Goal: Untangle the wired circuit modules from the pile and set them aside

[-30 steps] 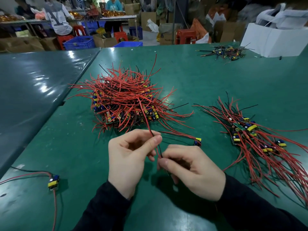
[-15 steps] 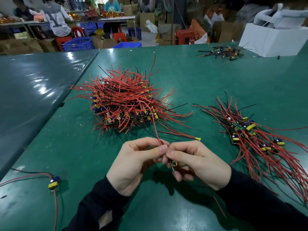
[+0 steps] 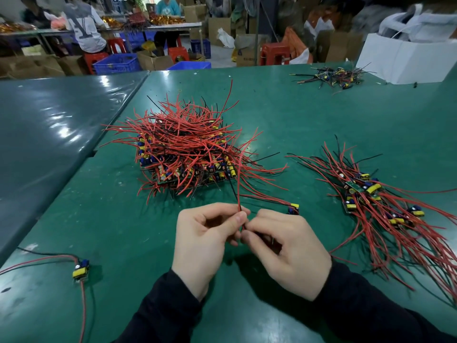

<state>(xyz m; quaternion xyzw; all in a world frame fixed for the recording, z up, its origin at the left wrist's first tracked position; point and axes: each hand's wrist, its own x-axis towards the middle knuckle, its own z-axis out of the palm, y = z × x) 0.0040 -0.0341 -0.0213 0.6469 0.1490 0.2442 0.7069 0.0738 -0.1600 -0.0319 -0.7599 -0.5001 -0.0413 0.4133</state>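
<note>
Head view, left hand [image 3: 205, 246] and right hand [image 3: 286, 251] pinching one red wire [image 3: 238, 189] rising toward the pile [image 3: 188, 149], fingers curled — small component seen half a second ago below the fingertips now hidden, hands still together over green worktop [image 3: 296, 115], sorted bundle [image 3: 385, 204] to the right unchanged.

We've got both hands together over the green table [image 3: 296, 115]: left hand [image 3: 205, 246] pinching a red wire [image 3: 238, 184] that runs up into the tangled pile [image 3: 188, 149], right hand [image 3: 286, 251] curled right beside it. Sorted bunch [image 3: 385, 206] sits off right.
</note>
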